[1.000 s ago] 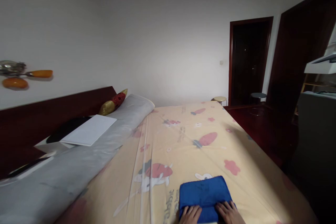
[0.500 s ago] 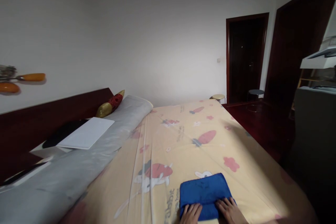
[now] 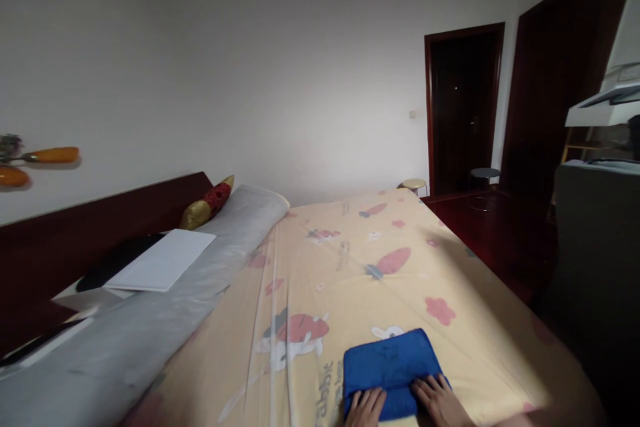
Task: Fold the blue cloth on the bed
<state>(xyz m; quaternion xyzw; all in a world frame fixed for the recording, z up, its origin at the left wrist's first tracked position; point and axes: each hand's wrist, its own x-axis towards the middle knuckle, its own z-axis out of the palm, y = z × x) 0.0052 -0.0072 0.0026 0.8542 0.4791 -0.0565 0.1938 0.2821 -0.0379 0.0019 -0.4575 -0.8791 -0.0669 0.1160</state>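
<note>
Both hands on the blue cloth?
Yes, the left hand and right hand lie flat on the folded blue cloth.

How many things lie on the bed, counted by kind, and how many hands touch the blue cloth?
Folded blue cloth: 1
Red and gold cushion: 1
White flat board: 1
Hands on the cloth, left and right: 2
Total: 5

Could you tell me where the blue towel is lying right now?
The blue towel lies folded on the yellow bedsheet at the bottom of the head view, under the left hand and right hand.
</note>
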